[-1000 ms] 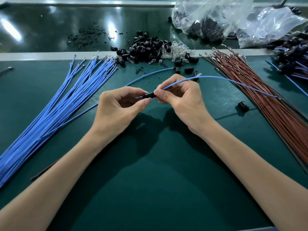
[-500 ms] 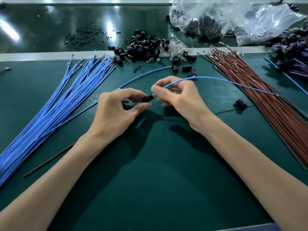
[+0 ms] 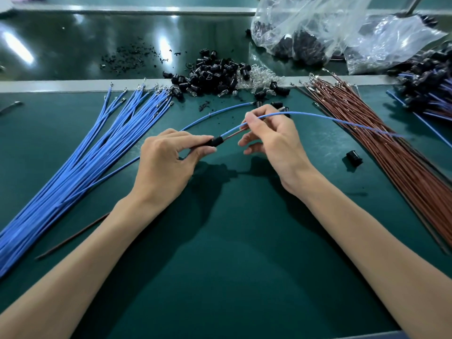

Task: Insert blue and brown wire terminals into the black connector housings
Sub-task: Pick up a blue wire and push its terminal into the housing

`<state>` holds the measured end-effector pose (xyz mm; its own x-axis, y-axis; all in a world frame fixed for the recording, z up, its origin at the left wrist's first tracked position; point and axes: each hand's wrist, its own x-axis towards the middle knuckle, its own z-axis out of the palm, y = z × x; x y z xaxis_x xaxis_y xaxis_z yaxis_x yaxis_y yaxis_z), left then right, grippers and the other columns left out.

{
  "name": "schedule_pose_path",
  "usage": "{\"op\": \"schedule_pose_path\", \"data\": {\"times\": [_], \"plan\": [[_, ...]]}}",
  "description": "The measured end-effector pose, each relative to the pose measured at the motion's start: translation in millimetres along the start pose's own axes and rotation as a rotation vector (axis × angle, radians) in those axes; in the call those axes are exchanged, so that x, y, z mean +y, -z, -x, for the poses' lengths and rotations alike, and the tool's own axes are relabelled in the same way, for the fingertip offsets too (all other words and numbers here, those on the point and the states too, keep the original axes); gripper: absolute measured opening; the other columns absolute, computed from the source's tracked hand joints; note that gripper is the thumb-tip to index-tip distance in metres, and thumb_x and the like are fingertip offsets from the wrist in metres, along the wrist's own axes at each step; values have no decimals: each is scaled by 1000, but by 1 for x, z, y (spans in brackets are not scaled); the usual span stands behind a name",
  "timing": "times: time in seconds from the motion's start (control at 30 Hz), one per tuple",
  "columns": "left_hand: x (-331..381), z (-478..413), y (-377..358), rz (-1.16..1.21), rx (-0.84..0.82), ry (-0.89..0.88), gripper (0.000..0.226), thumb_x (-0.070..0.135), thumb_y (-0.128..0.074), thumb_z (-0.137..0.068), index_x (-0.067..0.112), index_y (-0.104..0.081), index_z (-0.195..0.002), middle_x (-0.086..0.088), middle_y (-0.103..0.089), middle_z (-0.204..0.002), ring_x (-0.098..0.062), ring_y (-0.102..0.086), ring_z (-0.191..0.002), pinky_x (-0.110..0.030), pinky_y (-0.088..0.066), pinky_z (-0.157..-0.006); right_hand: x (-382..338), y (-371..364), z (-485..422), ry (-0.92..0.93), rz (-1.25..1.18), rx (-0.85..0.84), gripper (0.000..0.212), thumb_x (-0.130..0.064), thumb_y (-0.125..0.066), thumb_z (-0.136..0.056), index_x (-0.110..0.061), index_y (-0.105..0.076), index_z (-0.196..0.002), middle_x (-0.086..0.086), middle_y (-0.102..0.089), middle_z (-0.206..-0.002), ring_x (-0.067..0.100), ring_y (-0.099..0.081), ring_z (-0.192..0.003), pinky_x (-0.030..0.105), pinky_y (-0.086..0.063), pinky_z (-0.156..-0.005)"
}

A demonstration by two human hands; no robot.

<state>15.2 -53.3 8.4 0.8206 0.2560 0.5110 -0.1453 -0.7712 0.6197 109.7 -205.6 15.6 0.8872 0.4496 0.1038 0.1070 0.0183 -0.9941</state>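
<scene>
**Mia:** The right hand (image 3: 274, 143) slid back along the wires! Before, its fingers touched the black connector housing (image 3: 216, 141).

**Ben:** Yes. Now a bit of blue wire (image 3: 313, 115) and brown wire (image 3: 233, 135) shows between them. The left hand (image 3: 166, 162) pinches the housing, up off the worktop (image 3: 232, 253). The right hand pinches the blue wire.

**Mia:** What is in the bags?

**Ben:** Two clear plastic bags (image 3: 305, 28) at the far right hold small dark parts. I cannot tell what kind.

**Mia:** Where is room to move?

**Ben:** On the wide green worktop between the two arms. The blue bundle (image 3: 85, 162) lies at the left side, the brown bundle (image 3: 391, 148) at the right. One loose housing (image 3: 354, 157) lies just beside the brown bundle. A pile of housings (image 3: 215, 77) sits on the pale strip (image 3: 61, 85) at the far edge.
</scene>
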Motion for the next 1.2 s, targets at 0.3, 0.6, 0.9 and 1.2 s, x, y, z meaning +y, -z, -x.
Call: {"op": "schedule_pose_path", "data": {"times": [0.3, 0.6, 0.9, 1.2], "plan": [[0, 1, -2, -39, -39, 27, 15, 16, -77, -79, 17, -74, -94, 10, -66, -81, -15, -64, -80, -25, -46, -72, 0, 1, 2, 54, 160, -24, 11, -25, -71, -85, -24, -66, -75, -11, -62, -66, 6, -59, -59, 21, -47, -60], [2, 4, -7, -121, -66, -112, 18, 18, -67, -79, 13, -72, -95, 7, -68, -85, -22, -65, -81, -44, -52, -75, 3, 1, 1, 57, 193, -44, 21, -23, -79, -76, -26, -62, -63, -5, -56, -88, 8, -55, -73, 25, -45, -67], [-11, 0, 3, -154, -42, 4, 15, 12, -73, -81, 12, -71, -96, -2, -70, -87, -22, -65, -83, -39, -51, -80, -1, 25, -14, -35, 138, 139, 23, -29, -57, -95, -20, -56, -74, -9, -58, -81, -3, -58, -70, 17, -46, -57], [-8, -2, 5, 44, -87, 122, 15, 12, -71, -84, 20, -69, -96, 10, -69, -88, -8, -65, -87, -26, -50, -88, -6, 20, -11, -25, -252, 199, 16, -41, -67, -66, -28, -70, -57, -14, -70, -72, -3, -58, -78, 22, -39, -77]]}}
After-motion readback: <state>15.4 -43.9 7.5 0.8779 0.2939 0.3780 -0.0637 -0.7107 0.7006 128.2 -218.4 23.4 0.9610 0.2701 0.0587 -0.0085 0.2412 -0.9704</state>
